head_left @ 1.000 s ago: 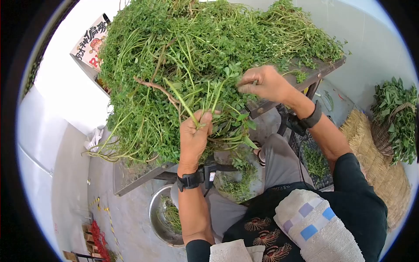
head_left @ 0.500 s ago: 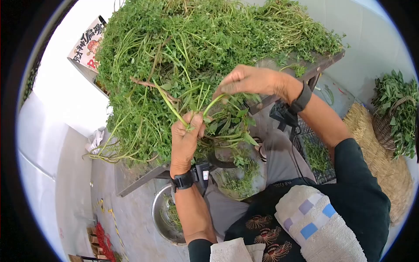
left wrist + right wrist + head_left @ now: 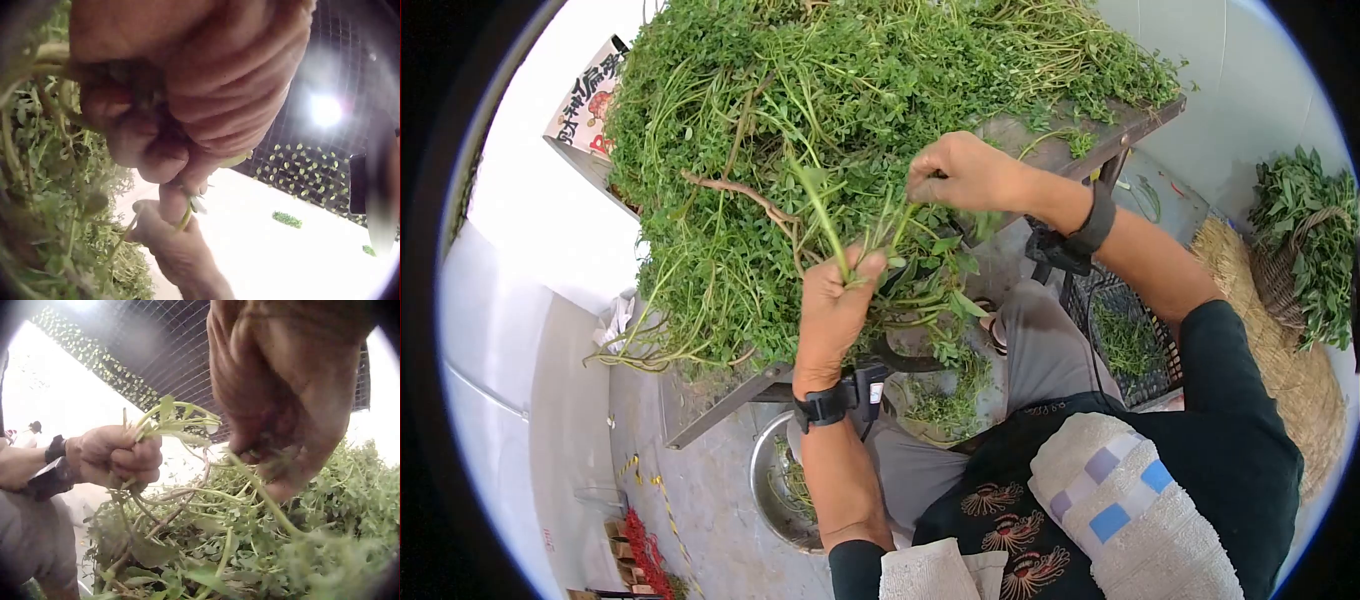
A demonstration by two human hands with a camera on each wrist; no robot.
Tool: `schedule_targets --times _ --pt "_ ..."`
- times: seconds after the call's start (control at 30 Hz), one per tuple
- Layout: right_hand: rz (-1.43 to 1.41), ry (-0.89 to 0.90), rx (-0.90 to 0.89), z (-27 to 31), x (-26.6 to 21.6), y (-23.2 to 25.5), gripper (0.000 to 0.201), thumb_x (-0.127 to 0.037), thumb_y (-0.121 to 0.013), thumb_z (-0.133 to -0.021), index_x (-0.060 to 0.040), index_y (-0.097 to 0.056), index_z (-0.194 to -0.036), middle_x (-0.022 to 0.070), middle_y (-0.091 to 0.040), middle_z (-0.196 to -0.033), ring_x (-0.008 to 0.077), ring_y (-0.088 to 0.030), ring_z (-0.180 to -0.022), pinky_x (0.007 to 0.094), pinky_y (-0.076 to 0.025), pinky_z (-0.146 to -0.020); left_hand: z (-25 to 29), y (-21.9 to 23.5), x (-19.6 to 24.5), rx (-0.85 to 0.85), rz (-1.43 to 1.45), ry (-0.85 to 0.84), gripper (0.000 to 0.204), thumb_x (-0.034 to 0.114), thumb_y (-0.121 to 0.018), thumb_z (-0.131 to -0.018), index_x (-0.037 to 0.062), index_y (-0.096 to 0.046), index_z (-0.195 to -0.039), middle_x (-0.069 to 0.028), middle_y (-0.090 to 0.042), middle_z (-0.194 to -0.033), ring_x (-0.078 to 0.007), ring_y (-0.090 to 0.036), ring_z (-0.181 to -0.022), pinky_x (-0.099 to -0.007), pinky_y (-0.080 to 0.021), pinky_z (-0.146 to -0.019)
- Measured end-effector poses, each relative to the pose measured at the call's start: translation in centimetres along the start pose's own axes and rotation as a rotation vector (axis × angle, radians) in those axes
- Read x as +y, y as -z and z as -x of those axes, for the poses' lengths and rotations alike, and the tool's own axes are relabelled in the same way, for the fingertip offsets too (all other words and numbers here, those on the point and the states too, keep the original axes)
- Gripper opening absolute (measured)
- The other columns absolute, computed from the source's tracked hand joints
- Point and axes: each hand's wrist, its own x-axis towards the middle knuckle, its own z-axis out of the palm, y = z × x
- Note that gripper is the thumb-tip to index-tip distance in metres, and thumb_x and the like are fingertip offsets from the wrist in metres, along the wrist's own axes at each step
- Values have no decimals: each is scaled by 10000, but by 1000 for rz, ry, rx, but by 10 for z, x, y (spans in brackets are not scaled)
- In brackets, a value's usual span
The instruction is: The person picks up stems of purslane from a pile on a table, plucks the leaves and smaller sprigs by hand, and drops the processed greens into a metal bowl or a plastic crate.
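My left hand [image 3: 835, 300] grips a bunch of green leafy stems [image 3: 825, 215] in curled fingers, above the near side of a big heap of greens [image 3: 800, 110]. From that fist several cut-looking stem ends stick up, one thicker than the others. Up and to the right, my right hand [image 3: 965, 175] pinches the upper part of one thin stem [image 3: 903, 225] between thumb and fingers. In the right wrist view the left fist [image 3: 119, 456] shows side-on with stems [image 3: 178, 419] poking out towards the right hand. The right fingertips are partly in shadow there.
The heap covers most of a dark-edged table [image 3: 730, 410]. A brown woody stem [image 3: 745, 190] lies on it. Below stand a metal basin [image 3: 765, 480] and a black crate [image 3: 1140, 345], both holding greens. A wicker basket [image 3: 1280, 285] of leafy plants stands right, by straw matting [image 3: 1270, 380].
My right hand has come in from the right to the stems by the left fist and now pinches one, a little higher than half a second ago. The left hand keeps its bunch.
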Motion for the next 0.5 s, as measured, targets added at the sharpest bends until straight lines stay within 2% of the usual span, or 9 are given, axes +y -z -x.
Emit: schedule_targets --times 0.03,0.07,0.13,0.17,0.23,0.27,0.33,0.37,0.5 --pt "210 70 195 -3 4 -1 198 -149 -549 -839 -54 -671 -962 103 -653 -791 193 -621 -716 336 -494 -703 -1 -2 -1 8 -15 -42 268 268 -589 -904 18 -672 -857 63 -501 -627 -35 -375 -575 -201 -274 -531" --pt "206 61 198 -3 16 4 198 -149 -549 -839 -54 -671 -962 103 -653 -791 193 -621 -716 336 -494 -703 0 -4 -1 10 -30 -78 256 253 -591 -903 17 -675 -853 67 -502 -631 -31 -375 -579 -197 -273 -536" --pt "299 -193 524 -7 42 27 187 -98 -533 -856 -37 -645 -993 45 -631 -724 163 -582 -672 315 -477 -654 -1 0 3 79 -20 -102 241 231 -584 -907 12 -671 -858 61 -500 -626 -40 -378 -573 -197 -275 -538" --pt "305 -192 517 -5 47 31 187 -98 -533 -856 -37 -645 -993 45 -631 -724 163 -582 -672 315 -477 -654 -2 6 2 83 -17 -84 240 227 -583 -908 9 -668 -855 60 -491 -620 -42 -373 -567 -200 -273 -531" --pt "4 -3 456 6 54 30 207 -112 -503 -891 -53 -634 -1040 -15 -540 -612 117 -494 -545 286 -420 -530 2 7 3 81 19 -15 246 224 -566 -918 3 -653 -853 59 -450 -593 -48 -339 -541 -210 -246 -508" --pt "8 -3 460 11 40 34 207 -112 -503 -891 -53 -634 -1040 -15 -540 -612 117 -494 -545 286 -420 -530 1 6 3 77 18 -19 246 224 -566 -918 3 -653 -853 59 -450 -593 -48 -339 -541 -210 -246 -508" --pt "-516 -327 60 25 12 38 211 -140 -490 -920 -63 -625 -1063 -73 -402 -542 50 -327 -455 237 -279 -431 0 4 0 118 113 -13 281 272 -585 -915 1 -654 -890 77 -443 -613 -22 -324 -547 -194 -235 -511" --pt "-708 -371 70 27 12 36 200 -184 -503 -930 -65 -639 -1018 -94 -321 -526 14 -213 -439 213 -173 -417 -1 5 0 118 111 -12 281 272 -585 -915 1 -654 -890 77 -443 -613 -22 -324 -547 -194 -235 -511" --pt "-640 -452 144 49 6 52 178 -204 -534 -920 -61 -640 -905 -92 -321 -530 20 -237 -449 217 -191 -418 -8 7 -4 167 188 -6 285 272 -552 -935 11 -632 -852 76 -374 -573 -36 -281 -518 -219 -212 -481"
